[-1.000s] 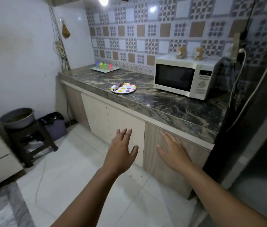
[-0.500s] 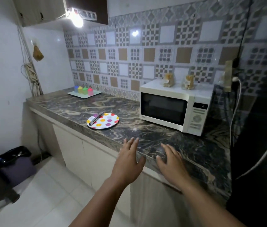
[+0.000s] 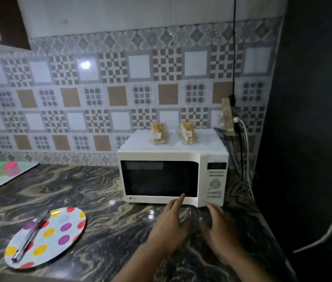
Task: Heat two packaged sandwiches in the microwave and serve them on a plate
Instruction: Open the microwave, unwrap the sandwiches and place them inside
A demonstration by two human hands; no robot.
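On the marbled surface (image 3: 92, 192) against a patterned tile wall (image 3: 100, 88), a shut microwave (image 3: 172, 176) is seen, two sandwiches (image 3: 158, 132) set on top. Left hand (image 3: 169, 226) and right hand (image 3: 221, 228) are held flat, empty, apart before it. Tongs (image 3: 30, 236) are laid on a dotted plate (image 3: 59, 231).

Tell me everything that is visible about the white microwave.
The microwave is a white box, plastic-looking, with a dark window door, shut, and a control panel with display, buttons and dial at its right side. It stands upright on the marbled counter near the tiled wall. Two packaged sandwiches stand on its top. The left hand reaches toward the door's lower edge; contact is unclear.
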